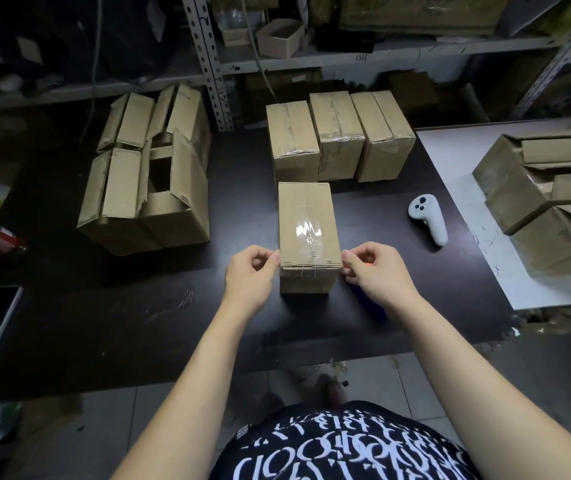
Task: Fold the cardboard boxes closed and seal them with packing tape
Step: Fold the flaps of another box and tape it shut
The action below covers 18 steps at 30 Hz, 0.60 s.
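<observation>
**Both hands pinching the near end of the taped box**

Bare forearms reach up from bottom of frame. Left hand and right hand sit at the near top corners of the small brown cardboard box, mid-frame on the dark tabletop. Fingers curled together, tips pressed against the box edges; whether they pinch tape ends, can't tell. Clear glossy packing tape runs along the top seam.

Handling guess: light, stiff corrugate, tape patch slick. Grip side walls, not the taped top.

Three sealed brown boxes upper centre; open-flapped boxes upper left.
</observation>
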Tool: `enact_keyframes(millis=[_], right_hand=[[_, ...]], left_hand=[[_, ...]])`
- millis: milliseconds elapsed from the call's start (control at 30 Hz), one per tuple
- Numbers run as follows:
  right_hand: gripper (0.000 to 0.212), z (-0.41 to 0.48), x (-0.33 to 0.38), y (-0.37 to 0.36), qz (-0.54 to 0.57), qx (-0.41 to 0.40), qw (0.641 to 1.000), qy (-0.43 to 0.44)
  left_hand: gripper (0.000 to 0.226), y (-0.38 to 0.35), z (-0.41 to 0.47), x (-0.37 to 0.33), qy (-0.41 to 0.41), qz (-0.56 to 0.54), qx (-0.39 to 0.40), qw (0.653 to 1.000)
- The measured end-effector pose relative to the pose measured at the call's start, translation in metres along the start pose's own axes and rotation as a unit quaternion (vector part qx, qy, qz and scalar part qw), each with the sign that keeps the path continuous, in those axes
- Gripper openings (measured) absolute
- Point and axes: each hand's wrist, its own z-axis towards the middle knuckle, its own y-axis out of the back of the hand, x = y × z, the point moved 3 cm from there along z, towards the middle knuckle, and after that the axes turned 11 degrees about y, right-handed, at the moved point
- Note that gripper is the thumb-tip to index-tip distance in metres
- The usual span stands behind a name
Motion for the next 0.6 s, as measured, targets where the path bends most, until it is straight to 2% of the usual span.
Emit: enact_keyframes(millis=[600], right_hand=[[0.018,0.0088,0.0007,-0.0017,-0.045,0.001,0.999,-0.008]], left_hand=[[0.016,-0.0012,0.0063,0.0011,0.056,-0.054,-0.039,0.996]])
